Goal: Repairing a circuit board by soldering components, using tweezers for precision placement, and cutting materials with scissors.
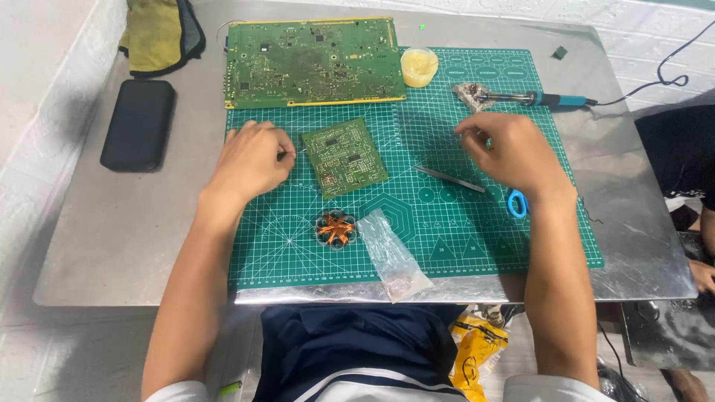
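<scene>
Two hands over the cutting mat, small board between them

My left hand (252, 158) rests on the green cutting mat (462, 238), fingers curled loosely into a half-fist, just beside the small green circuit board (344, 156). Whether it pinches anything I cannot tell. My right hand (510, 152) hovers over the mat with thumb and forefinger drawn together; anything held there is too small to make out. Tweezers (449, 179) lie just below it, and a blue object (518, 202) shows at the wrist.

Also on the mat: a copper coil (335, 228), a clear plastic bag (391, 257), a tub of yellowish paste (418, 67), a soldering iron (536, 98). A large circuit board (313, 61) lies at the far edge. The worktop (112, 231) is bare metal, carrying a black case (138, 123); white brick wall behind.
</scene>
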